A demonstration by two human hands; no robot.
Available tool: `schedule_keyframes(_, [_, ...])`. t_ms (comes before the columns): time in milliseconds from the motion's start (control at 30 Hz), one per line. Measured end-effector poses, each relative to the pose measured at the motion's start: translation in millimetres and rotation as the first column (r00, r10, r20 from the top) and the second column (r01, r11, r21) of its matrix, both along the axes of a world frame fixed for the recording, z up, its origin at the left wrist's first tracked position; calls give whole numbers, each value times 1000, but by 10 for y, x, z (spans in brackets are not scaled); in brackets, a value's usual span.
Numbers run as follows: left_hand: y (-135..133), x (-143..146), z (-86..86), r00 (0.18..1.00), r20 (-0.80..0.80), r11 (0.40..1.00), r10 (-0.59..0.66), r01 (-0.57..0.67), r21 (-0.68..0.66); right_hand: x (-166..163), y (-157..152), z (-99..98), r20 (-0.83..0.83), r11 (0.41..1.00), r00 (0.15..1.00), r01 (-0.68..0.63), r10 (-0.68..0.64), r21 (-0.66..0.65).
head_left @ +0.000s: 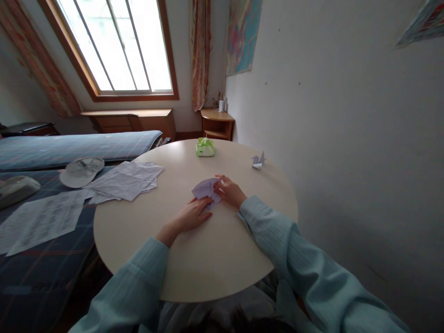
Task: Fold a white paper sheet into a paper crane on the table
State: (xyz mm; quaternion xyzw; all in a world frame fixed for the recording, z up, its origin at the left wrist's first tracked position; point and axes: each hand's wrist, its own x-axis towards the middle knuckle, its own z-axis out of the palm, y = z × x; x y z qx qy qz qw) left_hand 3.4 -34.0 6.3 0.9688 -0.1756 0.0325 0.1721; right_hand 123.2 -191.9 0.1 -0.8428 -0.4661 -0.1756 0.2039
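A folded sheet of pale lilac paper lies on the middle of the round table. My left hand rests on the paper's near left part with its fingers stretched out flat, pressing it to the tabletop. At the paper's right edge, the bent fingers of my right hand grip it, with the fingertips near its upper corner. The two hands cover part of the lower and right sides of the paper. Toward the table's right side stands a folded paper bird, apart from both hands.
A green tissue pack stands near the far edge. Crumpled white sheets overlap the table's left edge and the plaid sofa bed. A cap and a printed sheet lie there too. The wall is close on the right.
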Motion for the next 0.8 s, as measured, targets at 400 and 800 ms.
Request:
schedule_keyframes(400, [41,-5,-8,1000,3,997,-10,9,76,-149,75,2,-114,999,992,-48,46,-8])
schedule_keyframes(800, [25,-18,11,1000,-4,999,-21,21,39,-145,99,-23,-30,997,999,-39,37,-71])
